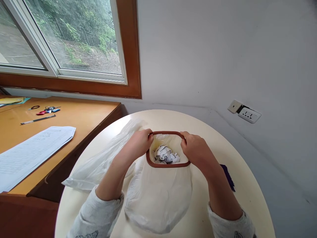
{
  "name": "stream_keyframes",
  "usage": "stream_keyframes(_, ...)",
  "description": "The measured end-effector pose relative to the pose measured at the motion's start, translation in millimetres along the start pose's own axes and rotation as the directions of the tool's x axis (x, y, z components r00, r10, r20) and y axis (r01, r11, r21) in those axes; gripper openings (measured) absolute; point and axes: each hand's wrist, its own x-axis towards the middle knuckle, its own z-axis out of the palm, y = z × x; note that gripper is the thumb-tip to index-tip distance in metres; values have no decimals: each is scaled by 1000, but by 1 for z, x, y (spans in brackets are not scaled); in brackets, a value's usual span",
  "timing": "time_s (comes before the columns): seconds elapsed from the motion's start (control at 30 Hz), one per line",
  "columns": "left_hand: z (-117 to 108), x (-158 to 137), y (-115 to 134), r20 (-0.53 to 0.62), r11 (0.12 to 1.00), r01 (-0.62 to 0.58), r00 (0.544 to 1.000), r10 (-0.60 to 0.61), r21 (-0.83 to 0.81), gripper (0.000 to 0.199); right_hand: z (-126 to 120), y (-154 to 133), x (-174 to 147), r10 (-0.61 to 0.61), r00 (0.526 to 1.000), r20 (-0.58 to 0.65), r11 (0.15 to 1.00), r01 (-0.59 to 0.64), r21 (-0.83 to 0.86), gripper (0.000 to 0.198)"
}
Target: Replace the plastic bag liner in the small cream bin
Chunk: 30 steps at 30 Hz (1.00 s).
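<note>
A small trash can stands on the round table, with a white plastic bag [160,195] draped down its outside. Round its mouth runs a brown rim ring [170,165], and crumpled paper [165,154] lies inside. My left hand [142,142] is closed on the ring's far left corner. At the far right corner my right hand [194,147] grips the same ring. Another thin white plastic bag [99,158] spreads loosely over the table beside and under my left forearm. Whether the ring is seated fully on the can is hard to make out.
The round cream table [245,185] stands against the wall. A dark purple item [228,178] lies partly behind my right forearm. At left, a wooden desk [99,114] holds papers [37,152], a pen [38,119] and keys [51,109]. A wall socket [249,115] is at right.
</note>
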Motion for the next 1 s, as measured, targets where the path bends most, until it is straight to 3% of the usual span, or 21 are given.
stream_keyframes(0.43,3,-2,0,-7,997,47,999,-46,60,26,1,4,8,14,999,31,1000,-13,-6,27)
stream_keyframes(0.6,12,-13,-2,-81,982,36,996,-21,186,35,3,12,21,-64,998,29,998,64,-3,30)
stream_keyframes(0.7,19,-21,-5,-251,969,-9,965,72,247,37,5,14,27,-123,992,0,992,123,4,31)
stream_keyframes(0.8,20,-32,-6,-356,957,-203,896,267,207,38,7,15,31,-165,986,-40,986,166,33,30)
stream_keyframes(0.9,13,-44,-7,-169,842,-528,825,539,107,34,8,18,31,-151,983,-103,984,159,78,33)
stream_keyframes(1.0,3,-51,-8,25,746,-662,749,662,69,31,10,27,25,-87,975,-203,987,111,112,42)
